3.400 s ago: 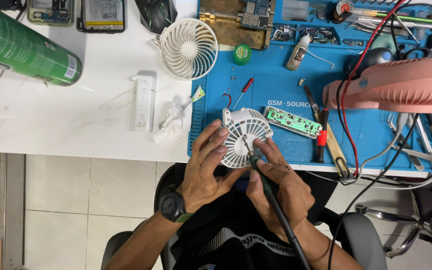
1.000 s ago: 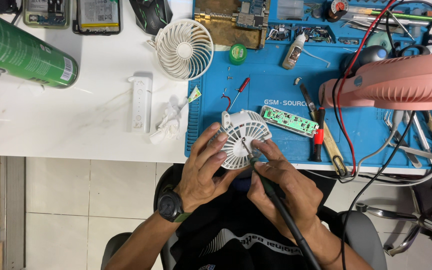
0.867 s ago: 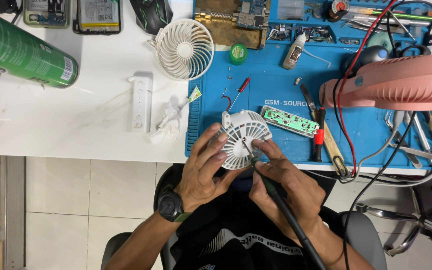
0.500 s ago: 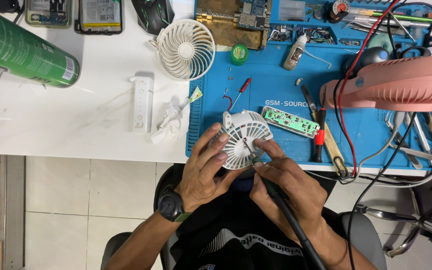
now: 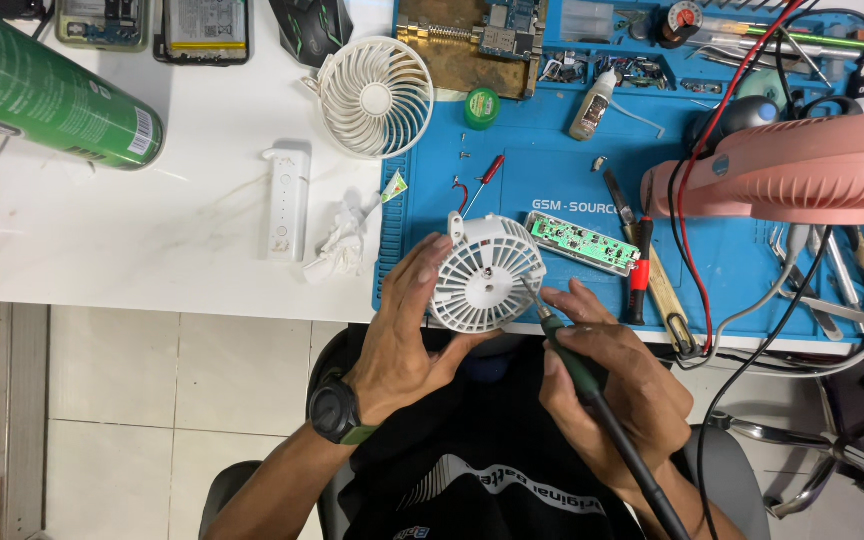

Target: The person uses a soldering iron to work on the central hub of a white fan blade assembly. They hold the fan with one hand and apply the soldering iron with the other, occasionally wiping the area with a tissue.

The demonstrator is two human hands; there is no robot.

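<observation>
A round white fan grille [image 5: 485, 273] is held over the near edge of the blue work mat [image 5: 552, 180], gripped at its left rim by the left hand [image 5: 407, 325]. A dark soldering iron [image 5: 592, 390] is clasped in the right hand [image 5: 607, 385], its tip at the grille's right rim. A green circuit board [image 5: 584, 241] lies just beside the grille on the mat.

fan shell [image 5: 485, 272] on mat [image 5: 552, 190], circuit board [image 5: 582, 241] right of it

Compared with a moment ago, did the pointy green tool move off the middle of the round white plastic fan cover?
Yes. The green soldering iron has slid right, from the hub of the white fan cover to its right rim, towards the green circuit board.
</observation>
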